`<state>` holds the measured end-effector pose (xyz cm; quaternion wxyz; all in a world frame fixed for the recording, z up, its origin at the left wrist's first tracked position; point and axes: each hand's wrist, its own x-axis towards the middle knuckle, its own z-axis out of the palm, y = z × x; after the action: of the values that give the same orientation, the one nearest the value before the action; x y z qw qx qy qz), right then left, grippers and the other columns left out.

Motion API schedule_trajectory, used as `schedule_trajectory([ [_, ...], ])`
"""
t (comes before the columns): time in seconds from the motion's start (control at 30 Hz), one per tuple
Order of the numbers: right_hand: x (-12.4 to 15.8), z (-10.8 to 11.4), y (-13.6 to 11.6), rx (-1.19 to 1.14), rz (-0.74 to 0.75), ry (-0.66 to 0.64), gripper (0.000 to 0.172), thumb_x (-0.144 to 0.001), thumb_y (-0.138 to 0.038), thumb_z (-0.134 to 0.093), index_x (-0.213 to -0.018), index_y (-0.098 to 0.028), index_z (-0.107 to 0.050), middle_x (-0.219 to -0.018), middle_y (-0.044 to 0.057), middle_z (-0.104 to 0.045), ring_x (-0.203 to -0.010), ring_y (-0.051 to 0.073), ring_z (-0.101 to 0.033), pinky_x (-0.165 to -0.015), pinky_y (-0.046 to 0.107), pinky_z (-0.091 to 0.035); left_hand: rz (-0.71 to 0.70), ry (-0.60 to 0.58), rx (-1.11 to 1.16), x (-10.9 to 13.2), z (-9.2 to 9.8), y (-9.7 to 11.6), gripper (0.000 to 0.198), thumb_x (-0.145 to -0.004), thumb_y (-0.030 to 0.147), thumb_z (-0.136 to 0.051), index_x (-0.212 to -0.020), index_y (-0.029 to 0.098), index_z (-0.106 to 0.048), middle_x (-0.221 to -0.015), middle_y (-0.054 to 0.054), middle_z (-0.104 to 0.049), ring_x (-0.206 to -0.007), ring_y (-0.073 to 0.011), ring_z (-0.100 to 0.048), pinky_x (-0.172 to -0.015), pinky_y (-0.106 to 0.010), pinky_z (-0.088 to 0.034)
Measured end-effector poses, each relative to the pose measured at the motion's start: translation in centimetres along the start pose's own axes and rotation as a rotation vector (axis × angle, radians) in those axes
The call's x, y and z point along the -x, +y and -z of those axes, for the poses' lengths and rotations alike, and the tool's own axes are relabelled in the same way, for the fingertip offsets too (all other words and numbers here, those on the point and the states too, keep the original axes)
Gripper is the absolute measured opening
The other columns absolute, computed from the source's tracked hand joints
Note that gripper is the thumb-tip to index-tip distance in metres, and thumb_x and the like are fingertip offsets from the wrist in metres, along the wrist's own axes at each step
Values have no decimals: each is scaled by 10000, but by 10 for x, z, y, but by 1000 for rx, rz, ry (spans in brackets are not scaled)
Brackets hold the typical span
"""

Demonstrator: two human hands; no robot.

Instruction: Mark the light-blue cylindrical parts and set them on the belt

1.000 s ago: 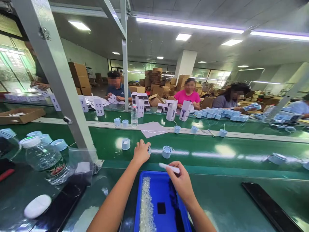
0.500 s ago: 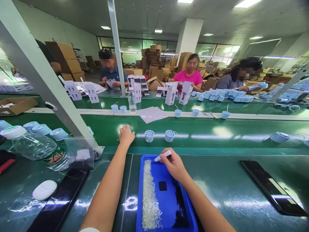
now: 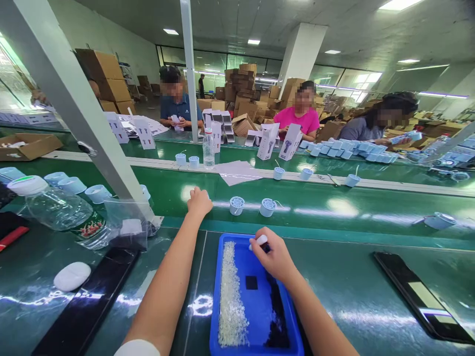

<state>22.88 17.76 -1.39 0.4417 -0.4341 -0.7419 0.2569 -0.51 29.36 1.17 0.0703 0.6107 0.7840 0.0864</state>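
Observation:
My left hand (image 3: 199, 202) rests palm down on the green conveyor belt (image 3: 334, 207), its fingers curled and hidden from view. To its right stand small pale blue round spools (image 3: 236, 205), and the nearest is apart from the hand. My right hand (image 3: 272, 254) pinches a white stick (image 3: 261, 240) above the near end of a blue plastic tray (image 3: 237, 237). Most of the stick is hidden by the fingers. A long heap of pale translucent granules (image 3: 230, 296) lies in the tray, with dark granules (image 3: 277, 316) along its right side.
A transparent plastic bottle (image 3: 59, 208) and a bag (image 3: 126, 217) lie at left, near a white oval object (image 3: 72, 276). A black slab (image 3: 423, 296) lies at right. A metal post (image 3: 74, 109) rises at left. Co-workers sit beyond the belts among white boxes and cartons.
My left hand has come off the spool it touched and lies further left. The white stick has turned upright in my right hand, which is lower over the tray. The view has tilted.

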Motion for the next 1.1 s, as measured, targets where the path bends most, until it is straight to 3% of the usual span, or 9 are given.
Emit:
schedule_trajectory([
  [0.13,-1,8,6,101,45,199,235,-779,-222,-513,-589,-220,-376,-509,-64,-393,-472,95,-357,-477,224,-301,-31,-33,-4,0,2,2,279,-800,193,-480,-1049,135,-592,-1214,-182,-422,-1183,-321,-385,-857,-407,-472],
  [0.37,-2,9,10,176,26,251,248,-726,-197,-494,-546,-218,-325,-477,-80,-327,-446,81,-294,-454,223,-243,-51,-66,11,-2,1,1,273,-765,188,-495,-1012,137,-599,-1201,-181,-418,-1181,-333,-380,-853,-427,-473],
  [0.63,-2,9,10,181,32,223,242,-735,-197,-497,-553,-217,-339,-483,-78,-339,-450,84,-311,-457,225,-256,-55,-57,71,-2,-2,2,253,-807,332,-518,-976,156,-583,-1197,-168,-409,-1193,-335,-363,-839,-427,-468],
  [0.9,1,-2,7,25,124,11,234,-785,-180,-501,-592,-218,-374,-554,-42,-459,-500,100,-415,-500,230,-343,-44,27,179,-11,-10,-2,132,-772,289,-555,-837,175,-545,-1105,-155,-449,-1125,-328,-419,-803,-377,-445],
  [1.1,2,-2,5,-41,149,121,277,-804,-179,-507,-584,-223,-345,-545,-47,-441,-490,97,-407,-494,230,-349,-34,122,418,-10,5,5,279,-710,318,-625,-639,201,-382,-811,-52,-453,-870,-229,-503,-706,-297,-407],
])
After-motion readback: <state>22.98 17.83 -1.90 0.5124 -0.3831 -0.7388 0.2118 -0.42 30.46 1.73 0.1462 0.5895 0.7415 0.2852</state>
